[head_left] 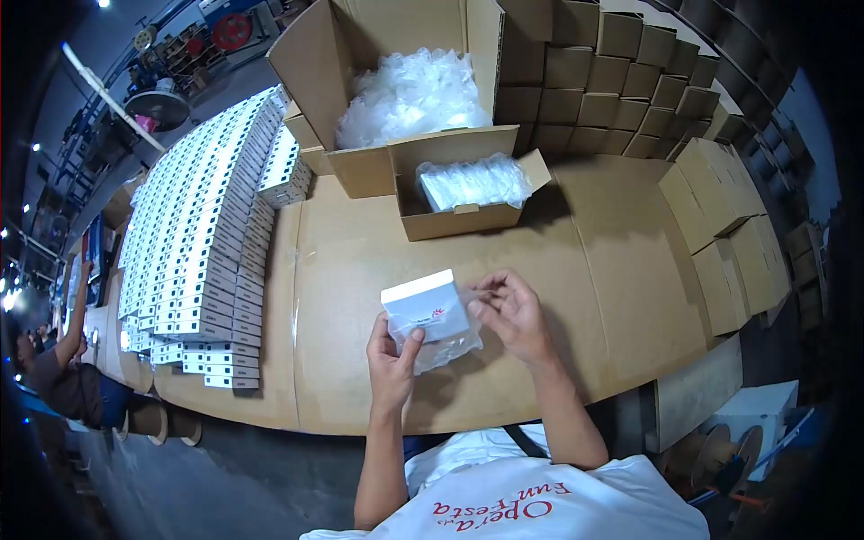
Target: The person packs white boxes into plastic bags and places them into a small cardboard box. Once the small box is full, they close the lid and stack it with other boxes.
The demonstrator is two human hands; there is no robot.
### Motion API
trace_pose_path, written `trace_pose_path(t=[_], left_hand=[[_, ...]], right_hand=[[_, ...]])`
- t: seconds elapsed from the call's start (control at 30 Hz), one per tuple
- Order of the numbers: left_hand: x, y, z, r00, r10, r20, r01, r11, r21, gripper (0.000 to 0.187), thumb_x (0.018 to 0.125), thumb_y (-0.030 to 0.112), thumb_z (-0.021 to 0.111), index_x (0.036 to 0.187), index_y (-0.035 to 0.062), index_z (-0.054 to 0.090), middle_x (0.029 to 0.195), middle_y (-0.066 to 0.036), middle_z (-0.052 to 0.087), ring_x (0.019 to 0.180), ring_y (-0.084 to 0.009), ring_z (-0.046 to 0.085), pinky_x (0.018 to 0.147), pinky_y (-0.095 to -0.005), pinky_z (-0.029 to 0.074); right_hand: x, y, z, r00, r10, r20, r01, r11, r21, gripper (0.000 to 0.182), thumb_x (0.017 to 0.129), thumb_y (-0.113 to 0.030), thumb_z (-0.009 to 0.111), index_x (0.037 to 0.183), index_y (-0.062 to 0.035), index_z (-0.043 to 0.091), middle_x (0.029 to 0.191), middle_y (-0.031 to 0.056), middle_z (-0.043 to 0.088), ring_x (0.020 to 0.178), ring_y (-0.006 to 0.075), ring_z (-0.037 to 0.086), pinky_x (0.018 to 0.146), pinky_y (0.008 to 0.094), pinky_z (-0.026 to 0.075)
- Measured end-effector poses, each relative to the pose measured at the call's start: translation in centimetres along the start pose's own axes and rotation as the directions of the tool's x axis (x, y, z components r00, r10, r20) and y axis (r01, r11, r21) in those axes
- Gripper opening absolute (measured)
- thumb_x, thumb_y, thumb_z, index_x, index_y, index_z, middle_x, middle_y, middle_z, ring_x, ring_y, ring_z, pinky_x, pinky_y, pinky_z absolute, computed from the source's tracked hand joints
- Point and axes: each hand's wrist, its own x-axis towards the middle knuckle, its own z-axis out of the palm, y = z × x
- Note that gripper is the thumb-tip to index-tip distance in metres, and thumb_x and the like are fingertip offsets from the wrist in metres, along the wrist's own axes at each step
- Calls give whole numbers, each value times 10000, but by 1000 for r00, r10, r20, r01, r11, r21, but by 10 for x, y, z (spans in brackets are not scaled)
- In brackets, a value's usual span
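A small white box [423, 304] with a red mark is partly inside a clear plastic bag [445, 353], above the front middle of the cardboard-covered table. My left hand [393, 360] grips its lower left part through the bag, thumb on the face. On the right, my right hand [513, 315] has thumb and fingers pinched together at the bag's edge. Beyond them stands an open carton [459, 223] holding bubble-wrapped items [475, 183]. Behind it, a larger open carton [364, 171] is full of clear plastic bags [414, 94].
Stacked small white boxes [193, 225] cover the left of the table [342, 396]. Brown cartons [585, 81] are piled at the back right, and more brown boxes [724, 234] stand at the right edge. Another person [67, 378] is at the far left.
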Motion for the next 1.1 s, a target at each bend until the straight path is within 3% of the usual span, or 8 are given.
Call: trace_pose_path(t=[0.1, 0.23, 0.53, 0.6, 0.7, 0.8, 0.97, 1.1], left_hand=[[2, 5, -1, 991, 116, 69, -126, 978, 166, 314, 983, 91, 671, 1263, 0, 562, 1141, -82, 662, 1042, -144, 641, 901, -306, 539], [-1, -4, -14, 998, 46, 45, -42, 994, -101, 359, 1039, 163, 594, 1340, -19, 524, 1195, -98, 627, 1114, -139, 591, 955, -322, 497], [-8, -14, -31, 994, 84, -70, -90, 993, -80, 277, 1043, 196, 606, 1264, 56, 513, 944, -39, 649, 853, -61, 604, 672, -217, 505], [-5, -14, -30, 990, 118, -80, -124, 989, -82, 244, 1040, 177, 609, 1234, 56, 523, 987, -45, 643, 880, -70, 596, 723, -226, 505], [-5, -14, -28, 985, 147, -89, -153, 986, -60, 203, 1036, 153, 614, 1195, 55, 535, 1046, -53, 634, 926, -83, 587, 790, -236, 505], [-6, -10, -24, 982, 155, -106, -156, 988, -2, 187, 1030, 140, 620, 1174, 51, 539, 1088, -58, 630, 964, -94, 586, 814, -237, 500], [-5, -12, -10, 966, 192, -174, -187, 981, 50, 168, 1028, 140, 616, 1144, 48, 536, 1159, -100, 640, 1045, -160, 620, 890, -278, 507], [-1, -7, 0, 933, 336, -130, -321, 939, 120, 132, 1053, 146, 557, 1139, 52, 519, 1198, -159, 628, 1219, -312, 616, 1074, -435, 453]], right_hand=[[-6, 2, 6, 1000, 15, 19, -14, 995, -98, 174, 936, -17, 718, 1071, 16, 613, 1057, 79, 687, 978, 119, 647, 896, 267, 531], [-6, 6, 9, 997, 77, -16, -78, 996, -37, 140, 955, 7, 679, 1085, 19, 629, 1134, 85, 689, 1000, 108, 642, 898, 260, 529], [-13, 20, 1, 995, 1, 104, -3, 1000, 23, 178, 956, 75, 625, 1126, 22, 635, 1176, 93, 681, 1081, 128, 645, 979, 284, 532], [-11, 17, 0, 995, 0, 98, -2, 1000, 20, 218, 953, 72, 635, 1165, 24, 635, 1169, 92, 686, 1077, 130, 648, 968, 276, 538], [-9, 3, 5, 981, 178, 78, -186, 975, 118, 235, 951, 70, 644, 1182, 28, 651, 1112, 82, 708, 1038, 124, 663, 945, 261, 548], [-10, 17, -5, 989, 97, 111, -101, 995, 26, 219, 955, 64, 645, 1170, 33, 674, 1043, 70, 724, 988, 114, 674, 929, 242, 550], [-12, 28, 8, 996, -4, -91, -9, 990, -143, 112, 989, 36, 610, 1076, 26, 679, 1056, 93, 728, 1003, 127, 672, 917, 264, 539], [-10, 18, 17, 996, -88, -6, 88, 996, 19, 95, 1007, -8, 601, 1076, 24, 657, 1161, 149, 706, 1088, 164, 654, 973, 292, 516]])
